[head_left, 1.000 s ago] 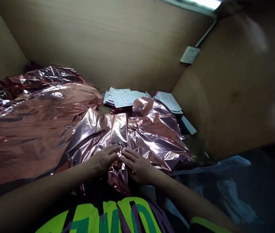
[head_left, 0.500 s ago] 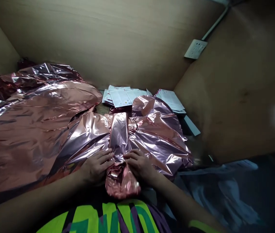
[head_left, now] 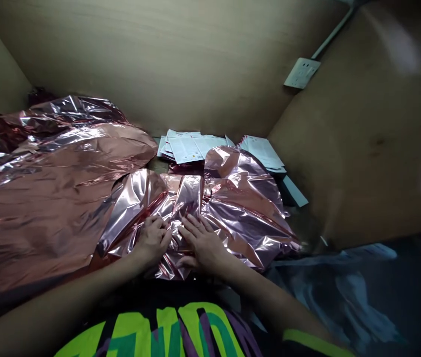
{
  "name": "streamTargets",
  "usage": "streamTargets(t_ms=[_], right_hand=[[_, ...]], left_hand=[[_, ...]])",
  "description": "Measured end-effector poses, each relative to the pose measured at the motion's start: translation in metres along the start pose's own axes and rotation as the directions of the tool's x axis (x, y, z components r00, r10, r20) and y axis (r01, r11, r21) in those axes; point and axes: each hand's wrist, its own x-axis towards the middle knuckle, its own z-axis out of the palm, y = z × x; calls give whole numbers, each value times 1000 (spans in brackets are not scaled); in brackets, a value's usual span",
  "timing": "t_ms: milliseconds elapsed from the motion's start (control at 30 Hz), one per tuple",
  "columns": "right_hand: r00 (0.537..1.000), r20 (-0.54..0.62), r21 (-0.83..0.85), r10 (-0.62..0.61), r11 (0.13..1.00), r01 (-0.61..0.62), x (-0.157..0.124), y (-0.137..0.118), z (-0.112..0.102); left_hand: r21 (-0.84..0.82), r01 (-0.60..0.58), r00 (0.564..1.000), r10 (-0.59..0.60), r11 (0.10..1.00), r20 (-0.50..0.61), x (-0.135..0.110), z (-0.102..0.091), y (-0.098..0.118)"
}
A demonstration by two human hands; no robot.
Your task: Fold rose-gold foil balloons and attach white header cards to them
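A shiny rose-gold foil balloon [head_left: 242,208], flat and creased, lies in front of me with a narrow folded band at its middle. My left hand [head_left: 153,241] rests on the foil left of that band, its fingers curled in and closed on a crease. On the band's lower part, my right hand [head_left: 203,246] lies flat with fingers stretched and slightly spread. Crumpled foil shows between and below the two hands. What sits under the left fingertips is partly hidden.
More rose-gold foil [head_left: 39,213] spreads over the left side. White printed cards [head_left: 184,148] lie behind the balloon, with another stack of cards [head_left: 264,152] to the right. Wooden panels stand at the back and right, with a power socket [head_left: 302,73]. Clear plastic bags [head_left: 359,297] lie lower right.
Both hands have moved slightly up and away from me. The folded end of the band that hung toward me is now up under the hands. My right hand has flattened out.
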Motion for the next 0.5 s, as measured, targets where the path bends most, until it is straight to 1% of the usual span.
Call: streamTargets(t_ms=[33, 67, 100, 133, 167, 200, 233, 267, 300, 333, 367, 400, 433, 467, 500], right_hand=[[997, 63, 33, -39, 999, 37, -1, 4, 0], [994, 94, 64, -48, 997, 42, -2, 8, 0], [994, 102, 93, -47, 995, 38, -4, 12, 0], [995, 93, 119, -47, 992, 35, -6, 16, -1], [996, 72, 140, -50, 989, 39, -8, 20, -2], [997, 49, 157, -59, 986, 51, -11, 22, -3], [997, 29, 170, -73, 983, 67, -14, 23, -3], [996, 10, 176, -92, 980, 89, -16, 23, -3], [994, -11, 172, -111, 979, 111, -19, 22, -3], [991, -31, 159, -128, 979, 131, -21, 20, -3], [989, -47, 141, -139, 979, 145, -24, 19, -3], [988, -56, 122, -141, 982, 147, -26, 18, -4], [989, -57, 107, -133, 985, 139, -27, 18, -5], [992, -50, 102, -117, 987, 122, -29, 20, -7], [995, -40, 107, -96, 989, 100, -29, 22, -10]], left_hand=[[-4, 16, 1000, -16, 1000, 20, 0, -6, 2], [-17, 28, 998, -27, 999, 61, -1, -15, 4], [-44, 29, 990, -23, 999, 136, -2, -26, 6], [-80, 9, 972, 10, 997, 236, -5, -38, 8], [-112, -33, 938, 69, 993, 339, -8, -50, 10], [-127, -94, 904, 138, 987, 404, -10, -60, 10], [-113, -171, 882, 203, 979, 425, -12, -67, 9], [-64, -257, 880, 260, 964, 396, -13, -70, 7], [15, -337, 888, 313, 941, 338, -12, -68, 5], [91, -407, 885, 368, 909, 285, -10, -62, 1], [139, -473, 864, 428, 870, 265, -6, -52, -2], [148, -539, 827, 487, 829, 282, -2, -42, -6], [123, -597, 780, 537, 793, 321, 2, -31, -9], [83, -631, 744, 571, 771, 348, 5, -22, -12], [42, -636, 729, 582, 771, 361, 8, -15, -14]])
